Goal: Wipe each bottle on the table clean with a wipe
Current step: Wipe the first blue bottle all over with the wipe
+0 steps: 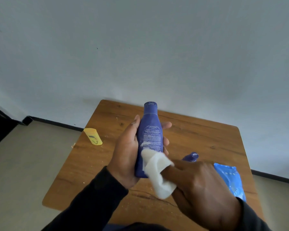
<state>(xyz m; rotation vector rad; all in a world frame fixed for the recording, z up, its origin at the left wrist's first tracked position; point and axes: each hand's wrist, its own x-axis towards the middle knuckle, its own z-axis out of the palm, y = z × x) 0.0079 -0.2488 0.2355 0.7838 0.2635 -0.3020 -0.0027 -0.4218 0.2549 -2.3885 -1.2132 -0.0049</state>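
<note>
Three bottles seen from the head camera. Left hand (126,152) wraps the tall blue bottle (150,139), held upright above the wooden table (198,139). Right hand (202,185) pinches a white wipe (158,174) against its lower label. Yellow bottle (93,136) lies at the table's left edge; small blue bottle (191,157) sits beside the blue wipe pack (230,180).

Wooden table (207,139) strewn with pale crumbs, plain grey-white wall (140,47) behind it, black skirting board (57,122) at its foot, beige floor (23,164) below
</note>
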